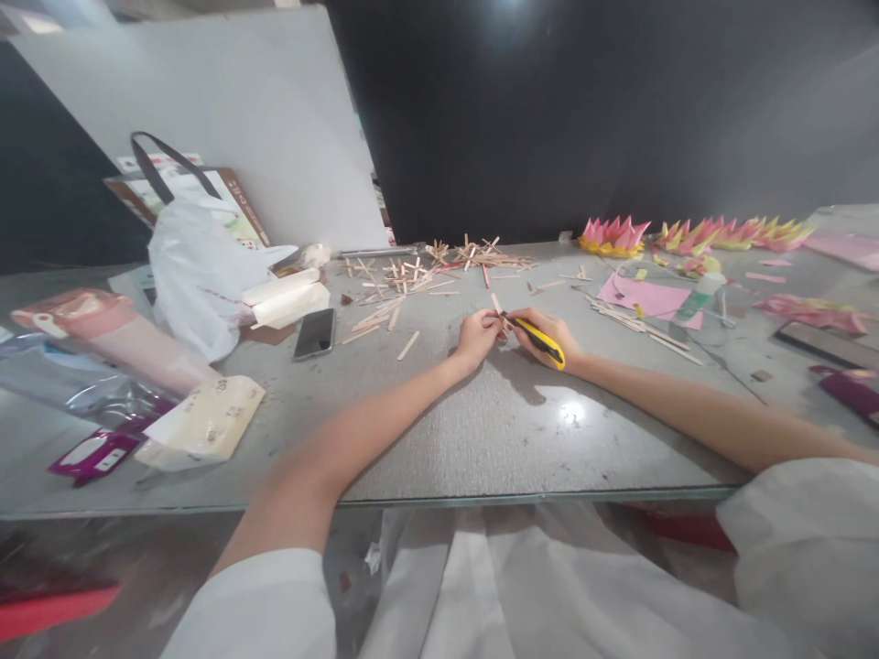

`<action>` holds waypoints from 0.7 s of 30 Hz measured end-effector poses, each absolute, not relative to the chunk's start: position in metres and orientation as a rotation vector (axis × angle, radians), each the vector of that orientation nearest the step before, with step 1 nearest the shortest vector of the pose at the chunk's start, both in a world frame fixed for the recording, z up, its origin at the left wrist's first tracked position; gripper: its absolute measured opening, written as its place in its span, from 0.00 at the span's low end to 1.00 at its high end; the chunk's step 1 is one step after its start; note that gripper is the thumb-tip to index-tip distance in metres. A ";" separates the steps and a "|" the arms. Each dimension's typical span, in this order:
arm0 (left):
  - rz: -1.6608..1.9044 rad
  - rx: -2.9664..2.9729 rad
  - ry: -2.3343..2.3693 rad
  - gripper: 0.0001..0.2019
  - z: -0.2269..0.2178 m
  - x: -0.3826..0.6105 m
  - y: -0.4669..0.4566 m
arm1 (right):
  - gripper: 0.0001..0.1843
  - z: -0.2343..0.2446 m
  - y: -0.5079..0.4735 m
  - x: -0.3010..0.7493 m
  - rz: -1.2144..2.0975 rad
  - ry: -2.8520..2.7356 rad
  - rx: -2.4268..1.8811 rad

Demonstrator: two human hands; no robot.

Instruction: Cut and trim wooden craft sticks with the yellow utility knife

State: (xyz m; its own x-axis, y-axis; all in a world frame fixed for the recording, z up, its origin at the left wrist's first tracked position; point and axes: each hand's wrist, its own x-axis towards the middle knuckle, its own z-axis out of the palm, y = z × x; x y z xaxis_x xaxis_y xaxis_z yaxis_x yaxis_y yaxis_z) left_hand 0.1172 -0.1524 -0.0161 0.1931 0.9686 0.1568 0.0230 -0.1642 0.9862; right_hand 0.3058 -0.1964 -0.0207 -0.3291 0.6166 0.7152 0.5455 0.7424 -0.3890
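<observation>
Between my fingers, just above the middle of the grey table point(439, 439), is a small wooden craft stick point(495, 301). My left hand point(479, 335) pinches it from the left, with its upper end poking out. In my right hand point(548, 335) is a yellow and black utility knife point(540, 342), its front end pointed at the stick. The blade itself is too small to make out. Beyond my hands lies a loose heap of craft sticks point(405, 275), and a few longer sticks point(645, 330) rest to the right.
At left are a black phone point(314, 334), a white plastic bag point(196, 265), a pink bottle point(116, 334) and a purple packet point(103, 455). Pink and yellow paper flowers point(613, 238) line the back right, near pink paper point(652, 297) and a glue bottle point(699, 298).
</observation>
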 end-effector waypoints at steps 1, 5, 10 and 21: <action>1.163 1.444 1.013 0.03 -0.017 0.117 -0.152 | 0.16 -0.021 -0.196 0.306 0.094 -2.012 -0.877; 1.195 1.480 1.036 0.04 -0.017 0.118 -0.154 | 0.16 -0.021 -0.195 0.306 0.119 -2.011 -0.892; 1.247 1.532 1.051 0.04 -0.015 0.117 -0.161 | 0.16 -0.018 -0.198 0.305 0.115 -2.007 -0.886; 1.179 1.480 1.051 0.04 -0.014 0.118 -0.154 | 0.16 -0.022 -0.195 0.306 0.111 -2.025 -0.916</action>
